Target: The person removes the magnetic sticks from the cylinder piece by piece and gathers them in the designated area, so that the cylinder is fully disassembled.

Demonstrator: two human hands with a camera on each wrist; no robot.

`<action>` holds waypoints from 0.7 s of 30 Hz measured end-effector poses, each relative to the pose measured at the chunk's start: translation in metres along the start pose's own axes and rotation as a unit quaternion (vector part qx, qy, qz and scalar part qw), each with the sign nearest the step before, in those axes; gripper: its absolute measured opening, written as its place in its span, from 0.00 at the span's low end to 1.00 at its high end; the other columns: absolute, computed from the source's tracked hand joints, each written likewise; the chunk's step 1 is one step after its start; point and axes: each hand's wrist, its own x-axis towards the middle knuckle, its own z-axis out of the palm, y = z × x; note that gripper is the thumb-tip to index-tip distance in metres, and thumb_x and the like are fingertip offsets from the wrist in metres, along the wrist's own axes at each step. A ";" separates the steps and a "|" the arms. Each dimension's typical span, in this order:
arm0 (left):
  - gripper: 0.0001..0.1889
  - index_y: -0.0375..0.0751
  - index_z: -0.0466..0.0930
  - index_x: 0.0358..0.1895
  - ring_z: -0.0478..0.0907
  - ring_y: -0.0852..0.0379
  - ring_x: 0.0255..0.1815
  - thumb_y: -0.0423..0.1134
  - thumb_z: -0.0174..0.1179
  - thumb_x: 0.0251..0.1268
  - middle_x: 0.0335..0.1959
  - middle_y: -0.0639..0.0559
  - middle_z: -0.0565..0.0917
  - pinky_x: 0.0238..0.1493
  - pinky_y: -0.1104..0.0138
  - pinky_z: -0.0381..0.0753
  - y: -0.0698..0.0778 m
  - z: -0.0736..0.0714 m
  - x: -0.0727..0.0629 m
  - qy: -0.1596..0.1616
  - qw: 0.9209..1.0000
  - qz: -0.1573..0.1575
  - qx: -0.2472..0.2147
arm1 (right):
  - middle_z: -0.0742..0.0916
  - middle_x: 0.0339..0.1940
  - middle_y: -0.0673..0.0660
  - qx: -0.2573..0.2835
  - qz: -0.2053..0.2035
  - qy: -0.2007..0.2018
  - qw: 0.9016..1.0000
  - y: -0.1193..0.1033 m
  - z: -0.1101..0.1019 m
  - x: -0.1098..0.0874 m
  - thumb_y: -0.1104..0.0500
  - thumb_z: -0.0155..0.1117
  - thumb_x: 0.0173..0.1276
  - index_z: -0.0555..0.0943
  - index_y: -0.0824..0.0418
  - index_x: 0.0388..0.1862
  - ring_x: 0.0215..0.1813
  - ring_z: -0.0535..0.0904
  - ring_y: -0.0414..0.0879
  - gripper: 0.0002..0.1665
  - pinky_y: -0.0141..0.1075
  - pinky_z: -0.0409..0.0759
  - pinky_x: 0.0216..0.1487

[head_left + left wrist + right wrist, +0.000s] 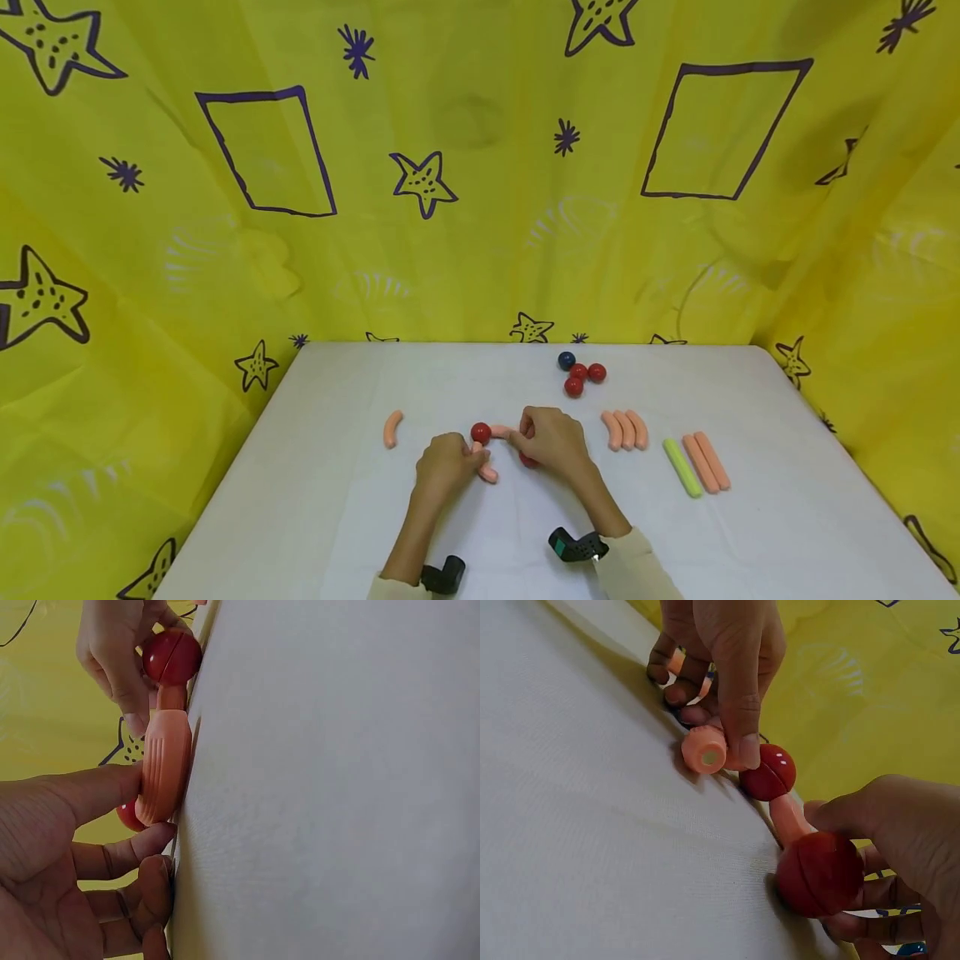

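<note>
On the white table, my left hand (444,468) pinches a curved peach-coloured rod (165,769) between thumb and fingers. One end of this rod is next to a red ball (481,432). A second curved peach rod (500,432) runs from that ball toward my right hand (557,443). The right thumb is against this second rod, with the fingers behind it, close around another red ball (821,874) at its near end. In the head view the right hand partly covers that second ball. The balls and rods form a bent chain low on the table.
A lone curved peach rod (392,429) lies left. Three more curved rods (625,430) lie right, beside a green straight rod (682,468) and two peach straight rods (707,462). At the back sit a blue ball (566,361) and three red balls (578,372). Yellow patterned cloth (480,250) surrounds the table.
</note>
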 end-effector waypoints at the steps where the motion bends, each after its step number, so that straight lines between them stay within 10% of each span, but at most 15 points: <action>1: 0.19 0.44 0.73 0.16 0.66 0.57 0.19 0.48 0.67 0.57 0.15 0.56 0.68 0.19 0.64 0.63 0.000 -0.001 0.000 -0.001 1.000 0.000 0.004 | 0.74 0.14 0.45 0.001 0.005 -0.009 1.000 -0.001 -0.001 0.000 0.37 0.69 0.59 0.75 0.50 0.21 0.19 0.68 0.40 0.22 0.33 0.64 0.20; 7: 0.16 0.43 0.76 0.18 0.67 0.58 0.19 0.45 0.67 0.57 0.15 0.55 0.74 0.20 0.65 0.64 0.000 -0.004 0.002 -0.016 1.000 0.010 0.002 | 0.74 0.15 0.46 0.029 -0.010 -0.014 0.999 -0.001 -0.003 -0.001 0.35 0.68 0.59 0.76 0.50 0.22 0.21 0.69 0.39 0.24 0.32 0.65 0.22; 14: 0.15 0.41 0.77 0.18 0.71 0.59 0.15 0.40 0.63 0.62 0.08 0.53 0.79 0.16 0.69 0.62 -0.002 -0.005 0.003 -0.044 0.997 0.038 -0.043 | 0.85 0.45 0.50 0.161 -0.097 -0.083 0.979 -0.001 0.001 -0.001 0.57 0.69 0.64 0.80 0.55 0.57 0.45 0.78 0.42 0.22 0.35 0.78 0.47; 21: 0.14 0.38 0.77 0.24 0.70 0.62 0.14 0.42 0.64 0.64 0.09 0.52 0.77 0.17 0.71 0.67 -0.007 -0.005 0.005 -0.032 0.995 0.076 -0.065 | 0.84 0.38 0.48 0.176 -0.101 -0.103 0.974 -0.002 0.008 0.000 0.59 0.70 0.64 0.80 0.59 0.55 0.39 0.76 0.38 0.20 0.29 0.76 0.41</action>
